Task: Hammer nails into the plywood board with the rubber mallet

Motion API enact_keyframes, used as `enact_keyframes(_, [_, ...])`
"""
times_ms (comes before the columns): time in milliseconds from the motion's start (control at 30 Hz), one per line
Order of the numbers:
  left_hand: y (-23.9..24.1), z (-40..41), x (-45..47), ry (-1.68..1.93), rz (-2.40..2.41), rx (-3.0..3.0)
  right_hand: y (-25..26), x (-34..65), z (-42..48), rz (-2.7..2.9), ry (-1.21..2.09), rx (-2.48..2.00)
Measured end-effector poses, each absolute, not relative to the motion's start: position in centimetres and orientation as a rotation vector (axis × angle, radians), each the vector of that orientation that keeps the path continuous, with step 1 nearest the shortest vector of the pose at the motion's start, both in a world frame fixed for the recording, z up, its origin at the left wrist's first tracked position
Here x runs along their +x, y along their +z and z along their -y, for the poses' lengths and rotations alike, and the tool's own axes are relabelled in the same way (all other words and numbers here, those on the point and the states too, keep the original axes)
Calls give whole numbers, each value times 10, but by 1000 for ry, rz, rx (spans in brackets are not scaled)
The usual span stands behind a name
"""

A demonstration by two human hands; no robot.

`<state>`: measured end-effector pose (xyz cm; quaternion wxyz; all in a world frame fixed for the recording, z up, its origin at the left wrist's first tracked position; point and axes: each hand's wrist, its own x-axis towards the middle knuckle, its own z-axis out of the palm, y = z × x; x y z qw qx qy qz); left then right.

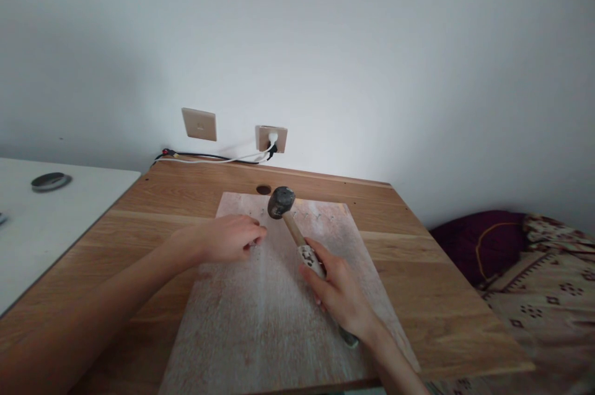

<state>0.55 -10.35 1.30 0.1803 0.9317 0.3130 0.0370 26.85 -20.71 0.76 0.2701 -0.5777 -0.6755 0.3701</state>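
Note:
My right hand [337,286] is closed around the handle of a mallet [294,229]. Its dark, rounded head is raised above the far part of a worn, whitish wooden board [242,327]. To the left, my left hand [235,237] has its fingers pinched together low over the same board. A small, shiny nail [253,245] shows at those fingertips, though much of it is hidden. Along the board's far edge stand several small nails [318,217] in a row, some of them behind the mallet head.
The board lies on a wooden table [418,271] against a white wall. A socket [272,138] holds plugs, and cables [209,159] run along the table's back edge. On the left is a white table [83,196] with a round dark object [50,181]. Patterned fabric [548,296] lies at right.

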Motion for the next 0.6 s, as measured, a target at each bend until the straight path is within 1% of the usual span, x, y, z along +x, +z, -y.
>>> enact_keyframes(233, [-6, 56, -17, 559, -1155, 2300, 9, 269, 207, 1809, 1030, -1553])
enact_keyframes(367, [-15, 51, -22, 580, -1163, 2241, 3, 270, 207, 1792, 1070, -1545])
enact_keyframes(600, [-17, 58, -14, 631, -1187, 2279, 1, 270, 207, 1789, 1013, -1516])
